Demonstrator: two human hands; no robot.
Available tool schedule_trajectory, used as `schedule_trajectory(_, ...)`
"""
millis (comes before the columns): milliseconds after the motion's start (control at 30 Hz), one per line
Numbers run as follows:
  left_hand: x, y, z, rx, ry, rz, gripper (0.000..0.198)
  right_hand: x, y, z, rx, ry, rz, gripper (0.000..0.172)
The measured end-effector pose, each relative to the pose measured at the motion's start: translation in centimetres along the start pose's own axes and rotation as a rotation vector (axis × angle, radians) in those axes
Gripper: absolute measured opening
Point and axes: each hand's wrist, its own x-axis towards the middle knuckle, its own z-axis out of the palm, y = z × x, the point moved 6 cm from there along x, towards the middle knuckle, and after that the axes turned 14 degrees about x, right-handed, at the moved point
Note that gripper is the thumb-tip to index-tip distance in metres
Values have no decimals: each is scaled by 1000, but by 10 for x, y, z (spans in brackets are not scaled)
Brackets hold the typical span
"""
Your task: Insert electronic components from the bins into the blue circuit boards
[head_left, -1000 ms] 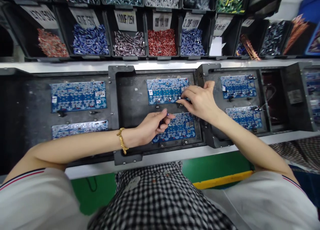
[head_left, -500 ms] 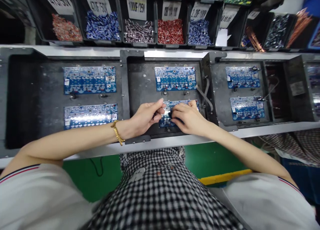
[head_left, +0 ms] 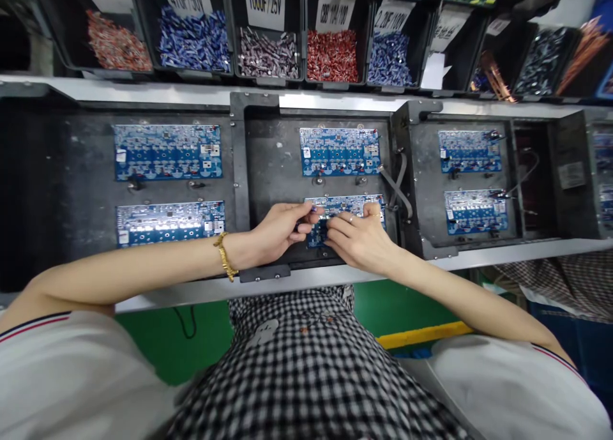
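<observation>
Near the frame's centre, the left hand (head_left: 278,232) pinches a small bluish part (head_left: 314,209) — probably light and slippery, best held by its body. The right hand (head_left: 360,239) bunches over the circuit board (head_left: 343,204) just right of centre; whether it grips anything, I cannot tell. The board looks stiff but fragile — edges give the safest hold.

Light skating off the glossy blue circuit boards (head_left: 340,152) — matt, scuffed black tray (head_left: 271,172) under them, bright smooth metal rail (head_left: 335,101) just behind. Plastic bins (head_left: 60,37) with paper labels (head_left: 265,6), woven checked cloth (head_left: 311,376) below — and a gold-toned bracelet (head_left: 223,256), shiny as polished metal.
</observation>
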Motion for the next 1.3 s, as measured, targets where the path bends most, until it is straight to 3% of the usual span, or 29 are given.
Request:
schedule_trajectory(167,-4,-2,13,27,-28,-6,26,1,14,-25,224,179,216,24)
schedule_trajectory(267,-9,-2,27,18,-96,-36,26,0,19,-41,293,250,239,17)
schedule_trajectory(367,-10,2,31,5,-96,-53,24,-9,24,-44,250,204,244,18)
schedule_trajectory(467,-6,6,24,21,-26,-57,23,-22,32,-30,217,49,260,18)
schedule_trajectory(567,1,8,22,58,-38,-24,17,-29,35,-15,196,-77,243,18)
schedule_trajectory(733,6,7,22,159,-62,38,30,-24,31,-12,101,-114,181,18)
schedule_trajectory(867,4,7,21,156,-54,14,17,-24,24,-11,-5,-109,146,18)
schedule_trajectory(1000,2,5,20,149,-30,-27,25,-29,18,-9,-74,-63,149,24)
schedule_trajectory(1100,1,-2,25,150,-49,-41,32,-27,21,-18,86,55,249,27)
schedule_trajectory(1200,-3,-7,39,176,-132,-37,32,-19,25,-34,310,208,316,21)
schedule_trajectory(1300,-4,7,41,282,-234,-80,36,-13,28,-45,361,234,277,17)
